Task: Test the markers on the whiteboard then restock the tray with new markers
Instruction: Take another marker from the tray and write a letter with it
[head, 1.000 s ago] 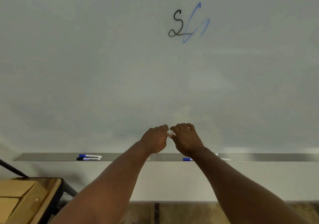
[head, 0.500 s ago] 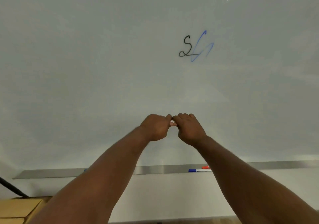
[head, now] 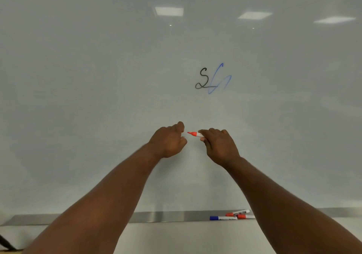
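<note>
The cap has just been pulled off the red marker [head: 196,134]. Half a second ago the two hands were pressed together around it, and now they are a little apart. The marker is held in the right hand [head: 219,146], with the fingers wrapped tight around its white body. Its red tip is bare and is pointed left, toward the left hand [head: 168,141]. The left hand is curled into a loose fist. The cap is likely held inside it, but the cap cannot be seen, so what is gripped there cannot be told.

The hands are held up in front of the whiteboard [head: 98,97], below two scribbles. A black scribble [head: 202,78] and a blue scribble [head: 218,79] are already drawn there, touching each other. So black and blue seem to be tested, and red is next. No red mark is seen on the board yet.

Down on the metal tray [head: 166,216], a blue marker [head: 221,218] and two more red-capped markers [head: 238,214] are laid close together. The view has also been tilted up, so more of the board is shown now. Restocking is not started yet.
</note>
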`<action>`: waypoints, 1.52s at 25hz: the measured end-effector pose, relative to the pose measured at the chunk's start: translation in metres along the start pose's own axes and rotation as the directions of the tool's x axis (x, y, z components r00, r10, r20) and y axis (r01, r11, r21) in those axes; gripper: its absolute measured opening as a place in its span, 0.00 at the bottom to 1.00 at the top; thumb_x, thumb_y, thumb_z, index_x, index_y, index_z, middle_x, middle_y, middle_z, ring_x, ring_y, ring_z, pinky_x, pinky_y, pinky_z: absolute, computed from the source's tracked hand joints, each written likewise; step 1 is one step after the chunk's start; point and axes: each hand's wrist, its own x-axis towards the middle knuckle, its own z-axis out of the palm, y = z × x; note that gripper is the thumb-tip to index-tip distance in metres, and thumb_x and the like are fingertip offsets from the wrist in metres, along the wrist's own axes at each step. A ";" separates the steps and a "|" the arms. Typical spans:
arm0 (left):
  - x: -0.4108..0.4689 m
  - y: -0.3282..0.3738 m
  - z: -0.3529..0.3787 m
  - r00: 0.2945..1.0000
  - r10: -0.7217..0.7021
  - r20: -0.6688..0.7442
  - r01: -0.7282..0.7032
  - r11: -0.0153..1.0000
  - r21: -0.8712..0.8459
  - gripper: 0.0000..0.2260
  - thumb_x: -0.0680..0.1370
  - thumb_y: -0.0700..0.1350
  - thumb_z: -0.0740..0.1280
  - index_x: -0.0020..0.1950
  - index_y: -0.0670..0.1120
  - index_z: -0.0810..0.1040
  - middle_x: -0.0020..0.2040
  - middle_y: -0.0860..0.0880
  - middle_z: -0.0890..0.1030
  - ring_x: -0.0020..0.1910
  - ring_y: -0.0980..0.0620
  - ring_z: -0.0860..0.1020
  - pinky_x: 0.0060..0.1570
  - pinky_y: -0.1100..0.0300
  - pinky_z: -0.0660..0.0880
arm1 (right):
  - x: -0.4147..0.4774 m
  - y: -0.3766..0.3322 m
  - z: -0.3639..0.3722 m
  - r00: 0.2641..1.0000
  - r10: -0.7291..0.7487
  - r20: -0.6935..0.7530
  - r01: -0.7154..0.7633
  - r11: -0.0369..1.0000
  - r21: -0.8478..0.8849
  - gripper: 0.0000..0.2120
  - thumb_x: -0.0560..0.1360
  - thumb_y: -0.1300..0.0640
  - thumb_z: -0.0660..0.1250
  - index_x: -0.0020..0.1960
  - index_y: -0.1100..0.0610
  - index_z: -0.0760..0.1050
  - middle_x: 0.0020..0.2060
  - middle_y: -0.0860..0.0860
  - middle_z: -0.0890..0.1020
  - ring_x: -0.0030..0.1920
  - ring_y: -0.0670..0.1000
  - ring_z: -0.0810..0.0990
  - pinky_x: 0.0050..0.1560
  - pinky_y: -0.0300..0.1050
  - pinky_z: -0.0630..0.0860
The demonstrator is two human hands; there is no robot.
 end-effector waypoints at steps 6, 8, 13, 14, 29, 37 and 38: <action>0.030 -0.024 -0.027 0.977 -0.042 -0.207 0.021 0.995 -0.102 0.32 0.75 0.30 0.54 0.79 0.47 0.60 0.76 0.46 0.66 0.73 0.47 0.66 0.71 0.57 0.62 | 0.006 0.017 -0.016 0.948 0.311 -0.063 -0.295 0.937 0.186 0.17 0.82 0.56 0.59 0.69 0.42 0.69 0.53 0.47 0.82 0.45 0.58 0.81 0.44 0.53 0.78; 0.046 -0.027 -0.040 0.950 0.003 -0.314 -0.024 0.998 -0.063 0.35 0.74 0.27 0.53 0.80 0.47 0.56 0.80 0.49 0.59 0.78 0.51 0.57 0.75 0.62 0.52 | 0.011 0.020 -0.019 0.939 0.327 -0.107 -0.295 0.925 0.239 0.19 0.82 0.58 0.60 0.69 0.39 0.70 0.52 0.45 0.81 0.45 0.55 0.81 0.44 0.52 0.78; 0.100 -0.031 -0.074 0.866 0.135 -0.482 -0.099 0.990 0.099 0.38 0.70 0.24 0.53 0.80 0.42 0.55 0.81 0.46 0.55 0.80 0.49 0.51 0.78 0.55 0.47 | 0.031 0.029 -0.026 0.906 0.366 -0.214 -0.272 0.889 0.369 0.25 0.82 0.64 0.59 0.70 0.40 0.73 0.51 0.42 0.78 0.49 0.43 0.79 0.47 0.39 0.75; 0.112 -0.032 -0.080 0.854 0.154 -0.498 -0.102 0.986 0.129 0.38 0.70 0.24 0.52 0.80 0.42 0.55 0.81 0.45 0.54 0.80 0.48 0.51 0.79 0.53 0.48 | 0.037 0.032 -0.026 0.888 0.388 -0.248 -0.265 0.871 0.414 0.23 0.82 0.65 0.60 0.68 0.43 0.76 0.51 0.43 0.78 0.50 0.44 0.79 0.48 0.40 0.76; 0.169 -0.041 -0.072 0.789 0.162 -0.592 -0.030 0.974 0.226 0.28 0.83 0.46 0.56 0.81 0.46 0.51 0.82 0.47 0.50 0.80 0.47 0.46 0.78 0.46 0.48 | 0.093 0.050 -0.040 0.866 0.393 -0.309 -0.097 0.737 0.669 0.25 0.73 0.66 0.71 0.67 0.51 0.72 0.55 0.48 0.80 0.51 0.47 0.81 0.53 0.36 0.73; 0.174 -0.044 -0.065 0.756 0.178 -0.630 -0.005 0.964 0.266 0.26 0.83 0.45 0.55 0.81 0.44 0.52 0.81 0.46 0.51 0.80 0.46 0.47 0.78 0.45 0.47 | 0.126 0.050 -0.054 0.749 0.513 -0.419 -0.016 0.647 0.763 0.05 0.78 0.61 0.66 0.54 0.55 0.76 0.39 0.53 0.83 0.36 0.53 0.78 0.37 0.45 0.74; 0.175 -0.044 -0.064 0.749 0.183 -0.637 -0.011 0.964 0.265 0.26 0.83 0.44 0.54 0.81 0.44 0.53 0.81 0.46 0.52 0.80 0.45 0.47 0.78 0.45 0.47 | 0.130 0.051 -0.055 0.726 0.553 -0.410 -0.024 0.615 0.788 0.06 0.78 0.61 0.67 0.54 0.55 0.75 0.39 0.54 0.83 0.37 0.54 0.79 0.37 0.46 0.74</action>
